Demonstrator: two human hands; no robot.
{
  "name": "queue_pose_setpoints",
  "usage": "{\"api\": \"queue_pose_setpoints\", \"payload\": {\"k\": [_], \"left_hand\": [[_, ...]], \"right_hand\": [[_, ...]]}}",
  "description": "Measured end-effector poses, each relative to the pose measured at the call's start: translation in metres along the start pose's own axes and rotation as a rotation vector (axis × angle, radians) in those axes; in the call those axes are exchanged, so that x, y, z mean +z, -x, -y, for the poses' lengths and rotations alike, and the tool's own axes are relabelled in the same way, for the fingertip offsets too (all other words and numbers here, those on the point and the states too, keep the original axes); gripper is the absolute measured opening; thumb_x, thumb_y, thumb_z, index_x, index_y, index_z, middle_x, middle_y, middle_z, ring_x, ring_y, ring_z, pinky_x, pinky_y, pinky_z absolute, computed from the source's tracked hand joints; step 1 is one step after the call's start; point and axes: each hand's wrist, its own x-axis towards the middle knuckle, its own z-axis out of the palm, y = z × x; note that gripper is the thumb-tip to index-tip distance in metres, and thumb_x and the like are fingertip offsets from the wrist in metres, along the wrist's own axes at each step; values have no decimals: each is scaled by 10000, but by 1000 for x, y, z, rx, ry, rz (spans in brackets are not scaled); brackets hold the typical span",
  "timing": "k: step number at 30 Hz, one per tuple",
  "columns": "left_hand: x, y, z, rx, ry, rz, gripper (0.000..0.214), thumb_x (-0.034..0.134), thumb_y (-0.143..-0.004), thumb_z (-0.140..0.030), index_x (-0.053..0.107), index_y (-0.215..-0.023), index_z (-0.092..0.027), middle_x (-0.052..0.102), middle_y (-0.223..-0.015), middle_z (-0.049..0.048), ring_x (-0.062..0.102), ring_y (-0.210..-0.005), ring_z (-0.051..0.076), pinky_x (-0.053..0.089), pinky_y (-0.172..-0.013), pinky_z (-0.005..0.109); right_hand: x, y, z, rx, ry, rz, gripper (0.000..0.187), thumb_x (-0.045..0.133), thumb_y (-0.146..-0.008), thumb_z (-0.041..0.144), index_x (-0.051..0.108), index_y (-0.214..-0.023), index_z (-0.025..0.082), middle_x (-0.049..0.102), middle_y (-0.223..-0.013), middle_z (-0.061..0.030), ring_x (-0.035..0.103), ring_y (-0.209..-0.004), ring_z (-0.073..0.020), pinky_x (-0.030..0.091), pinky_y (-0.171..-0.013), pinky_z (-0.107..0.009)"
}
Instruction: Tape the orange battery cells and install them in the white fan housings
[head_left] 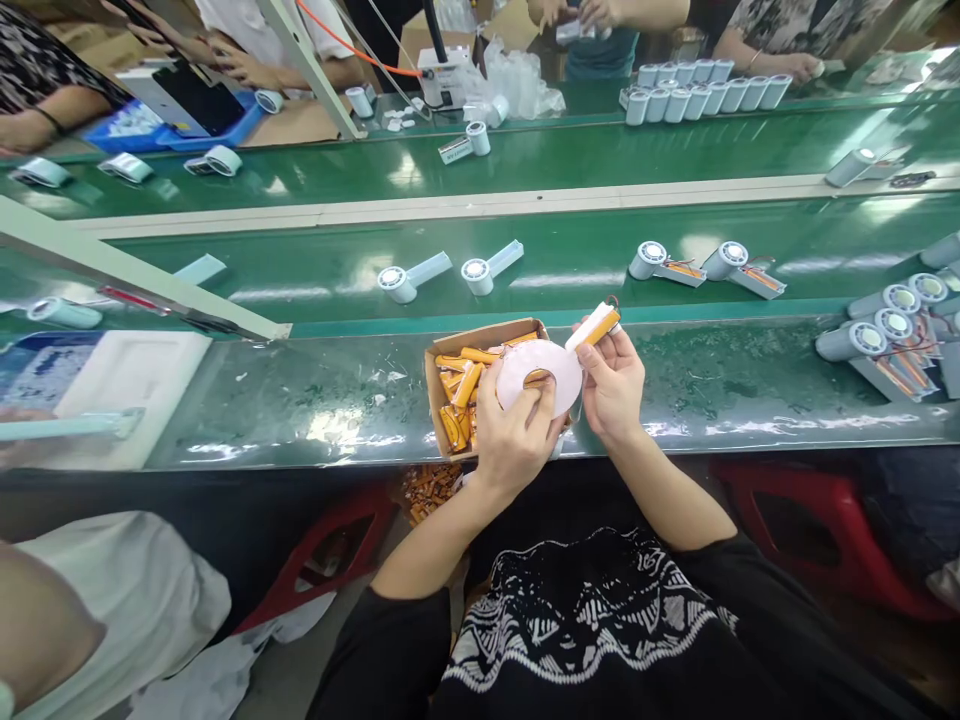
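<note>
My left hand (516,432) is closed on a white roll of tape (540,377), held over a small cardboard box (480,336) filled with several orange batteries (459,392). My right hand (613,385) pinches one orange battery (598,325) that has a white strip laid along it, the strip running from the roll. Both hands hover just above the near edge of the glossy green bench (720,385).
Two pale blue fan housings (450,272) and two with orange batteries fitted (705,265) lie on the conveyor belt. More housings pile up at the right (889,335). Other people's arms work at the far side (45,110). A white foam tray (131,385) sits left.
</note>
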Motion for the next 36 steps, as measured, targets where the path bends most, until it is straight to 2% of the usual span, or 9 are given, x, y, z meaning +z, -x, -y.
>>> {"api": "queue_pose_setpoints", "payload": {"k": [5,8,11,15,20,23,26,33,36], "left_hand": [[6,-3,-20,-55,43,-6,413,790,-988,-287,712,-1366,-139,726,-974,106,661,-1322,450,489,-1196,805],[1,7,-16,-35,133,66,399,805,-961,-277,735,-1338,-167,729,-963,103,572,-1450,499,512,-1177,795],[-11,25,12,-91,102,94,392,806,-946,-264,752,-1324,-177,756,-1011,122,470,-1543,519,480,-1196,793],[-22,35,82,-222,137,232,379,795,-959,-359,777,-1299,-191,798,-1172,135,534,-1494,459,458,-1231,741],[15,-40,154,-325,173,352,349,606,-1056,-435,805,-1233,-211,805,-1246,112,626,-1382,337,498,-1223,557],[60,-116,168,-330,8,665,439,520,-1099,-423,733,-1389,-172,705,-1469,147,635,-1357,309,492,-1198,477],[95,-169,170,-353,-78,784,439,621,-1069,-485,777,-1273,-129,709,-1425,214,648,-1327,365,531,-1125,508],[123,-180,194,-410,-108,918,409,713,-1044,-534,754,-1055,-128,753,-1204,75,750,-1183,252,617,-1059,407],[133,-182,197,-334,-25,1005,323,769,-1024,-443,761,-1153,-146,771,-1215,108,741,-1155,251,608,-1055,467]], "right_hand": [[-10,-15,-3,11,5,1,539,925,-760,372,714,-1250,298,776,-1312,-61,689,-1362,-264,601,-1174,-435],[-35,-55,24,-148,32,-4,449,887,-821,369,723,-1236,321,759,-1318,-34,697,-1342,-238,635,-1123,-395],[-71,-98,64,-420,108,-86,430,777,-922,440,695,-1339,369,705,-1402,-21,650,-1420,-231,656,-1089,-391],[-108,-105,90,-402,99,-94,593,873,-838,328,665,-1381,444,747,-1302,23,753,-1232,-178,678,-972,-300],[-123,-85,76,-319,62,-143,571,967,-740,305,690,-1229,409,807,-1087,41,817,-961,-161,666,-745,-235],[-114,-86,72,-321,99,-165,520,980,-705,369,694,-1139,381,817,-1050,22,824,-946,-206,691,-744,-324],[-98,-82,74,-306,136,-210,525,1009,-588,352,737,-1034,403,821,-1027,-13,824,-1030,-277,697,-882,-479],[-95,-94,70,-236,372,-173,431,949,-632,418,800,-1009,566,834,-1083,-77,744,-1270,-402,586,-1061,-653],[-74,-126,60,-223,464,12,448,1010,-584,438,820,-988,413,852,-1022,-68,819,-1067,-407,626,-1072,-652]]}}
